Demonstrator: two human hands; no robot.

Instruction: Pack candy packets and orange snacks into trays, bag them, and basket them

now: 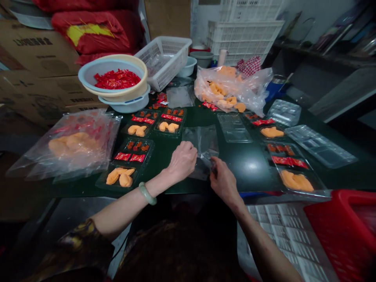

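Note:
A clear plastic bag point(207, 139) lies on the dark green table in front of me. My left hand point(184, 159) is closed at the bag's left side, fingers curled in on the plastic. Across from it, my right hand point(225, 181) pinches the bag's near right edge between thumb and fingers. Left of my hands sits a clear tray point(141, 156) with orange pieces, red packets and small brown pieces in its compartments. An unfilled clear tray point(235, 127) lies beyond my right hand.
Filled trays point(170, 116) stand farther back, others point(293, 168) at right. Filled bags point(82, 145) pile up left. Behind are a basin point(91, 80) of red packets, a white basket point(173, 47) and a bag of orange pieces point(217, 88). A red basket point(326, 223) stands low right.

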